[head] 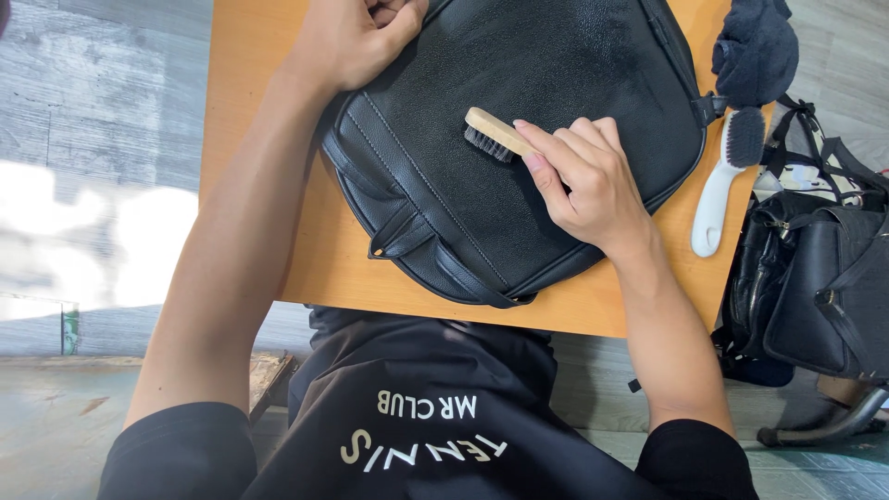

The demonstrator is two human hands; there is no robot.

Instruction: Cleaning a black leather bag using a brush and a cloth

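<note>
Head view, looking down: a black leather bag (519, 120) is laid flat on an orange wooden table (269, 185), filling most of the tabletop from the centre towards 12 o'clock. A small wooden brush (495, 134) with dark bristles is held in the right hand (588, 185), the fingers being wrapped closely around its handle; the bristles are pressed against the bag's grained surface, just at 11 o'clock from the hand. The left hand (356, 37) is seen at 11 o'clock of the frame, closed over the bag's upper edge, with the fingers curled in; exactly what is gripped under them cannot be told. The bag's strap loops and stitched seam are found towards 7 o'clock from the brush, near the table's front edge.

At 3 o'clock from the bag, a second brush (727, 181) with a white handle and dark bristles is laid on the table's right edge. Just beyond it at 1 o'clock, a dark blue cloth (757, 51) is bunched. Off the table at 3 to 4 o'clock, another black bag (824, 287) with straps is set lower down. A black shirt is worn by the person, seen at 6 o'clock.
</note>
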